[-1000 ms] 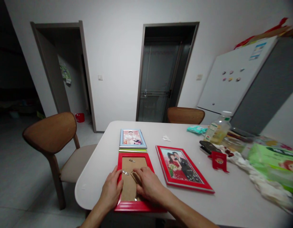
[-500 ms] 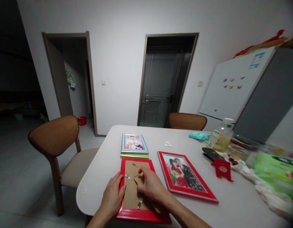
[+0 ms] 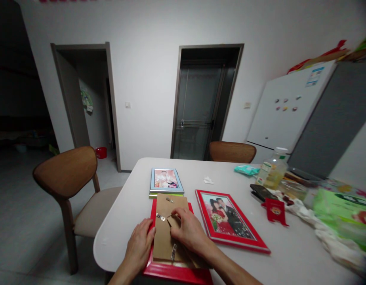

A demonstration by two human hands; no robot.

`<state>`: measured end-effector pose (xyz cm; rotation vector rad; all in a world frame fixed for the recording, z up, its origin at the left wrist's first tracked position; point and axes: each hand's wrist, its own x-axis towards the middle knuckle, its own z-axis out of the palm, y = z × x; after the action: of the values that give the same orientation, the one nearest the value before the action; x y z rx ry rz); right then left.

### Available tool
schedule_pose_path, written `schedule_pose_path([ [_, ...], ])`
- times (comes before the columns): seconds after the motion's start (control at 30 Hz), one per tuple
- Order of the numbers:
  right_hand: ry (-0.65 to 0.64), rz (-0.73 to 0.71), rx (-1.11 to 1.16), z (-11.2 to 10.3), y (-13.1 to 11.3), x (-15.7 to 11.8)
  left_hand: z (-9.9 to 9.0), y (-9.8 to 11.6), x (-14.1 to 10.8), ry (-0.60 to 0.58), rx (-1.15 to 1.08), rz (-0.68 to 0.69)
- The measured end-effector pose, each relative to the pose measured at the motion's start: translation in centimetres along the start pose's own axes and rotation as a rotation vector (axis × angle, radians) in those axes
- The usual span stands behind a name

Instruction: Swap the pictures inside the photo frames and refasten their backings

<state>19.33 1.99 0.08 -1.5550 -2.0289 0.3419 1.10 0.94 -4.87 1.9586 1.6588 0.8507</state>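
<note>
A red picture frame (image 3: 177, 274) lies face down at the table's near side. Its brown backing board (image 3: 165, 237), with metal clips, is tilted up out of the frame, its far end standing above the far rim. My right hand (image 3: 189, 231) is closed in a pinch on the flap at the middle of the board. My left hand (image 3: 140, 239) grips the frame's left rim, thumb by the board's edge. To the right, a second red picture frame (image 3: 263, 247) lies face up with a photo of a couple. Beyond the board, a light-blue picture frame (image 3: 152, 180) rests on a green one (image 3: 153, 195).
A white table (image 3: 117, 225) bears a bottle (image 3: 273, 170), a dark phone-like object (image 3: 262, 192), a red packet (image 3: 275, 211), a teal packet (image 3: 246, 170), crumpled tissue (image 3: 208, 180) and a green tissue pack (image 3: 340, 209). Wooden chairs (image 3: 65, 170) stand at the left and far side.
The backing board has risen out of the red frame, its far end now lifted past the far rim. My right hand keeps its pinch and my left hand stays on the frame's left side.
</note>
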Motion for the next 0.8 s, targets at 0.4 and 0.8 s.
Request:
schedule_pose_path([
  [0.4, 0.091, -0.221, 0.213, -2.2, -4.1, 0.1, -2.4, 3.5, -0.4, -0.133, -1.166, -0.145],
  [0.8, -0.095, -0.101, -0.089, -0.7, 2.1, -2.6, -6.9, -3.5, -1.0, -0.016, -1.051, -0.366],
])
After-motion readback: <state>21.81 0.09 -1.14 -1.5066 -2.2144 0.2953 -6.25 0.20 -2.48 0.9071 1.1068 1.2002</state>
